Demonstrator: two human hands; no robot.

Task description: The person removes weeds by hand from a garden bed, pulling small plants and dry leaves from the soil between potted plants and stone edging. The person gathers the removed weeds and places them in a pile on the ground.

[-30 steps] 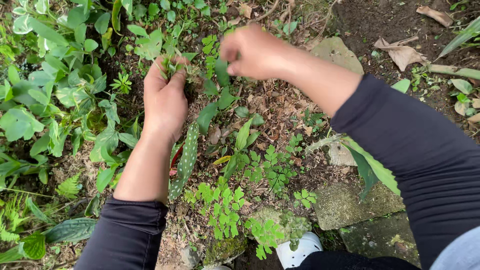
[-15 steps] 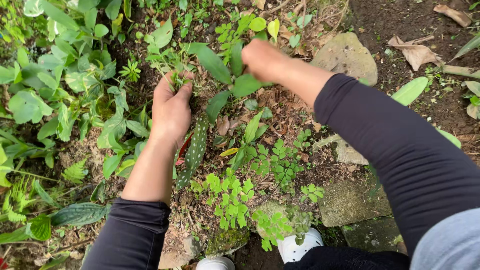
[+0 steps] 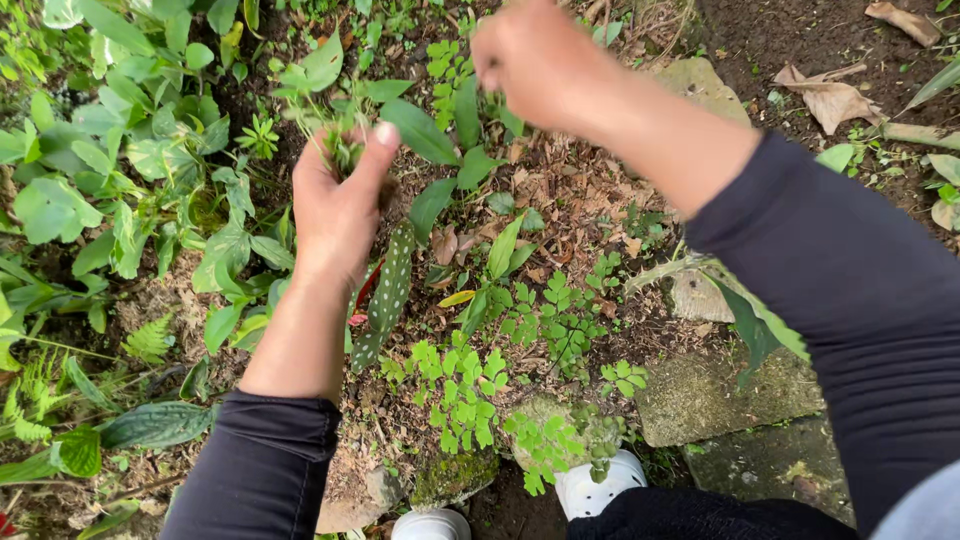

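Left grip (image 3: 340,190) pinches a small weed (image 3: 330,120) by its stem low over the soil, far left, seemingly to uproot it, while right grip (image 3: 535,60), raised and blurred, looks clenched.

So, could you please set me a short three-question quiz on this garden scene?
1. True or false: the left hand pinches a small green leafy weed.
2. Which lies just below that hand: A) long dark green white-spotted leaf, B) red flower, C) metal trowel?
3. What flat grey things lie lower right?

Key: 1 true. 2 A. 3 Mossy paving stones; the blurred right hand hangs far above them, its grip unclear.
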